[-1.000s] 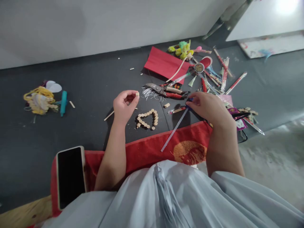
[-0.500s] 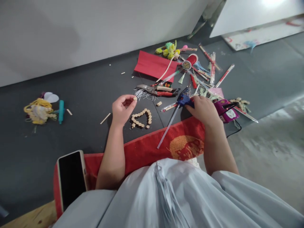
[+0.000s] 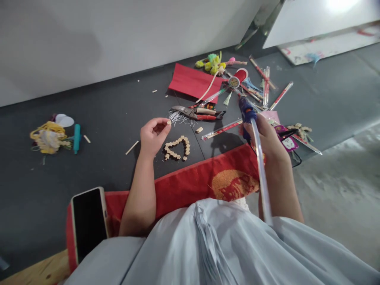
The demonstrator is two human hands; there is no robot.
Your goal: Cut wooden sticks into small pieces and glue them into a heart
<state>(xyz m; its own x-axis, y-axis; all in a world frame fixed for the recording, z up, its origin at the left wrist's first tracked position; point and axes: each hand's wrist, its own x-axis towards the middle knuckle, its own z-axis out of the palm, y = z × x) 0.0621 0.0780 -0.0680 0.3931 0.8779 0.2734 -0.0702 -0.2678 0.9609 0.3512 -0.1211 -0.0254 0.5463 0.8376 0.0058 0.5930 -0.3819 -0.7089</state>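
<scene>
Between thumb and fingertips, my left hand (image 3: 154, 136) pinches a small pale wooden piece (image 3: 169, 122) above the dark table. My right hand (image 3: 265, 136) is wrapped round the handle of a blue hot glue gun (image 3: 247, 111), raised off the table with its nozzle pointing away from me. A long translucent glue stick (image 3: 260, 166) sticks out of its back towards my lap. Below and right of my left hand lies a heart-like outline of small pale pieces (image 3: 177, 148). A short pale bundle (image 3: 199, 130) lies near it.
Pruning shears (image 3: 196, 113) rest by white wires and red paper (image 3: 192, 81). Several wrapped sticks (image 3: 222, 130) and tassels lie at the right, near a purple box (image 3: 289, 140). A phone (image 3: 90, 223) lies on red cloth (image 3: 184, 184); yellow yarn (image 3: 49, 136) sits at the left.
My right hand has lifted the glue gun off the table and turned it, so its glue stick swung right towards my lap. My left hand has stayed in place.
</scene>
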